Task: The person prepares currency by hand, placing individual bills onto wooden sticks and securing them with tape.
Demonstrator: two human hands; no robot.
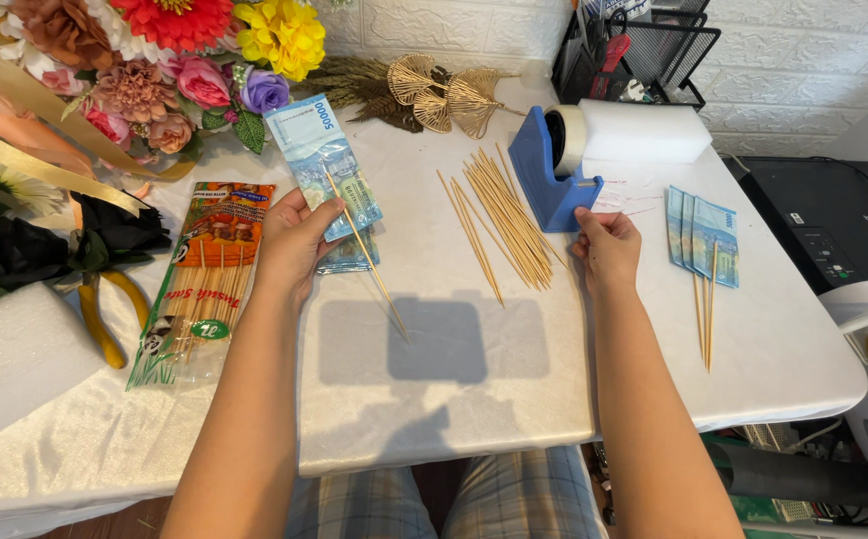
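My left hand (294,245) holds a blue banknote (319,160) together with a thin bamboo skewer (369,265) that lies slanted across it, above the white table (474,399). My right hand (608,245) pinches at the front of the blue tape dispenser (549,175), fingertips at its cutting edge; whether tape is between them I cannot tell. A loose heap of bamboo skewers (504,220) lies between the two hands. More blue banknotes fixed on skewers (703,245) lie to the right of my right hand.
An orange packet of skewers (204,274) and yellow-handled pliers (104,309) lie left. Artificial flowers (154,60) and ribbons fill the far left corner, white foam (9,349) sits near left. Gold fan ornaments (439,95), a black mesh organiser (643,50) and a black printer (833,225) stand behind and right.
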